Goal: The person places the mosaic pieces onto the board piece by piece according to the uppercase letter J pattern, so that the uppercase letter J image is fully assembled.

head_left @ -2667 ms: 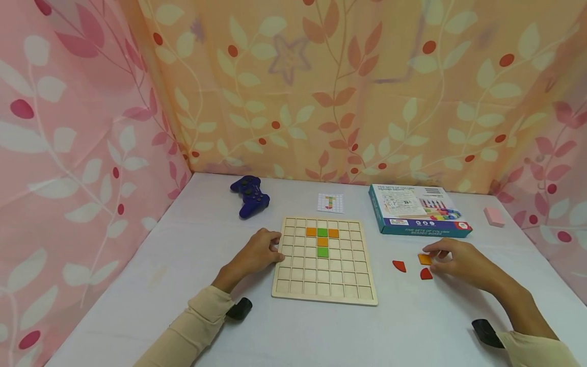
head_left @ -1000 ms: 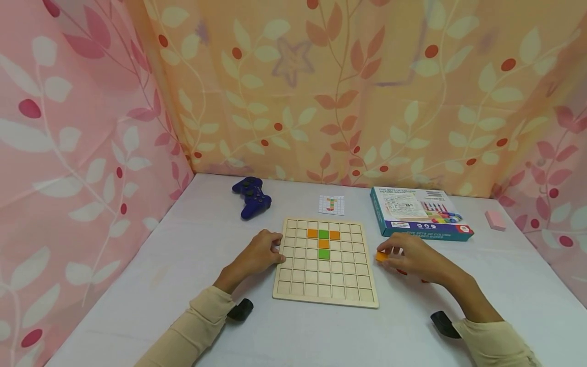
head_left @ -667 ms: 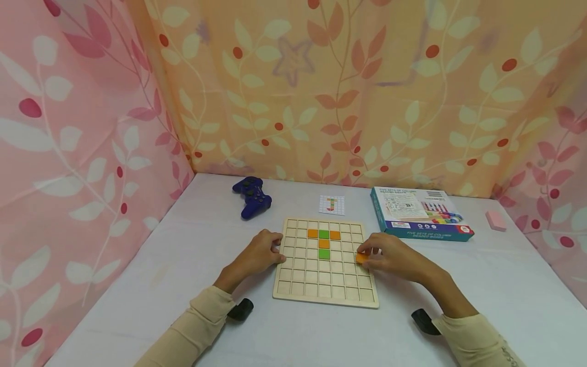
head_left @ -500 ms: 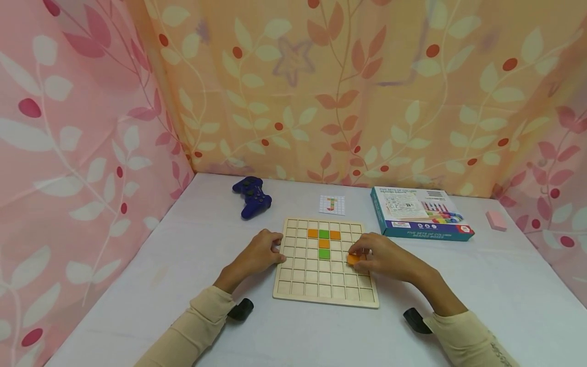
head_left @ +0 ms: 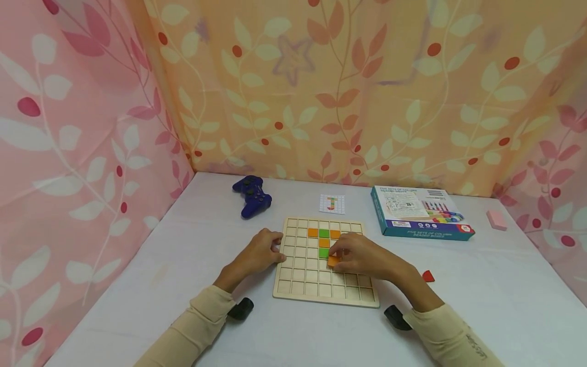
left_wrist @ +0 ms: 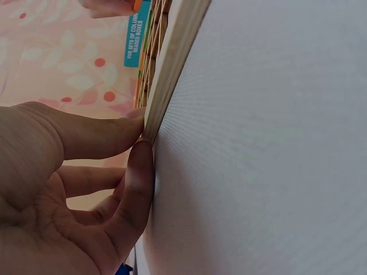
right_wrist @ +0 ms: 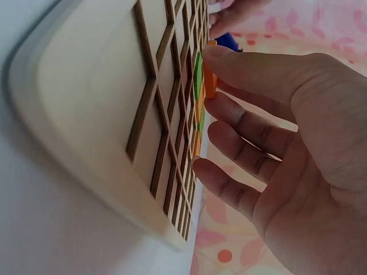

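A wooden grid board lies on the white table, holding a T of orange and green square tiles. My left hand grips the board's left edge; the left wrist view shows the thumb and a fingertip against its side. Thumb and fingers of my right hand pinch an orange square tile just below and right of the lowest green tile. In the right wrist view the pinched orange tile stands nearly edge-on to the camera, close to the grid.
A red quarter-circle piece lies right of the board by my right forearm. Behind the board are a pattern card, a blue game controller and a boxed bead set. A pink block lies far right.
My right hand has picked up the orange tile from the table at right and carried it left over the board, near the lowest green tile. My left hand keeps its place on the board.
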The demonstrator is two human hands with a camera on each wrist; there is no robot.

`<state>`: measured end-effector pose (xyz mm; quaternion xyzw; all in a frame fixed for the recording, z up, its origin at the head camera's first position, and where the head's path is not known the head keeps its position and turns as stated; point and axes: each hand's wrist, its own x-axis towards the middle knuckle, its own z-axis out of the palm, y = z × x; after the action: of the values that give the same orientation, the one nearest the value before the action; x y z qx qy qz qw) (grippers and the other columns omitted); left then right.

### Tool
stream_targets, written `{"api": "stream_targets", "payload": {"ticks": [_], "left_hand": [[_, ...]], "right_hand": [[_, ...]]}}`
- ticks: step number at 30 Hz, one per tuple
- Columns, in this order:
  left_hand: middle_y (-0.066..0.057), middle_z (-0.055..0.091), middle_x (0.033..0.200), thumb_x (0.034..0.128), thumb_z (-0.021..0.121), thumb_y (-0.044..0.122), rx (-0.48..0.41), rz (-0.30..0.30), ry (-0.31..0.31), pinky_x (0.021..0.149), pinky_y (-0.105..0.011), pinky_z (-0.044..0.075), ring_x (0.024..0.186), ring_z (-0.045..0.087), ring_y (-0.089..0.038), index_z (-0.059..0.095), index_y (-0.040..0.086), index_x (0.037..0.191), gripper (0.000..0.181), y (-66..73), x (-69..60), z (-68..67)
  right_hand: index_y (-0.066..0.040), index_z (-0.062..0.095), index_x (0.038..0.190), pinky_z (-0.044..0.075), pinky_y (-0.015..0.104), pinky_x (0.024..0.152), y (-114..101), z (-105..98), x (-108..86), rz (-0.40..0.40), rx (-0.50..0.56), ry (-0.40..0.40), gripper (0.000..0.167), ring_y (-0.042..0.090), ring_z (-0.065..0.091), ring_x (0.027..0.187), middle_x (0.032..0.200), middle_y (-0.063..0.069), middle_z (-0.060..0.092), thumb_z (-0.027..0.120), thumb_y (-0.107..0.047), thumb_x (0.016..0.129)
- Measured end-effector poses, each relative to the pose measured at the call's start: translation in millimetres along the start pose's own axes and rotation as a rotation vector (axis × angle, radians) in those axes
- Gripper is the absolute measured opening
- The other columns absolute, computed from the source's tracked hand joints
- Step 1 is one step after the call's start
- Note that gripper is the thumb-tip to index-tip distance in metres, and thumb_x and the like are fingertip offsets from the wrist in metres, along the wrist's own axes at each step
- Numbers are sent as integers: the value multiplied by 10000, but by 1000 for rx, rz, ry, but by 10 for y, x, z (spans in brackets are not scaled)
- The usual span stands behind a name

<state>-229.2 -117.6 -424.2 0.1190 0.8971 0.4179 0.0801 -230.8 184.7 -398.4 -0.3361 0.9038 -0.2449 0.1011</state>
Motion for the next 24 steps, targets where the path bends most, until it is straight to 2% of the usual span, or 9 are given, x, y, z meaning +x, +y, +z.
{"api": "stream_targets", "payload": {"ticks": [4,11,24], "left_hand": [[-161,621,1174,856,837,-15,3,-3,1,847,-363,531,946,584,-201,571,-138,1428,642,-8,2,1],[-161,619,1165,855,835,-19,-2,-6,3,853,-368,531,947,585,-204,574,-138,1426,639,0,-1,4],[-147,617,1143,856,837,-16,12,-3,4,859,-370,526,946,581,-201,586,-134,1416,625,28,-5,-2]], "right_hand": [[-161,814,1163,517,354,899,-31,47,64,-8,-20,-19,249,168,556,1011,1060,-78,708,824,-262,936],[-140,806,1183,522,461,1038,-58,97,104,-39,-49,-26,268,186,583,1112,1145,-40,720,820,-262,946],[-142,820,1170,521,458,1033,-115,99,101,-50,-82,-9,248,184,575,1127,1156,-32,716,825,-225,936]]}}
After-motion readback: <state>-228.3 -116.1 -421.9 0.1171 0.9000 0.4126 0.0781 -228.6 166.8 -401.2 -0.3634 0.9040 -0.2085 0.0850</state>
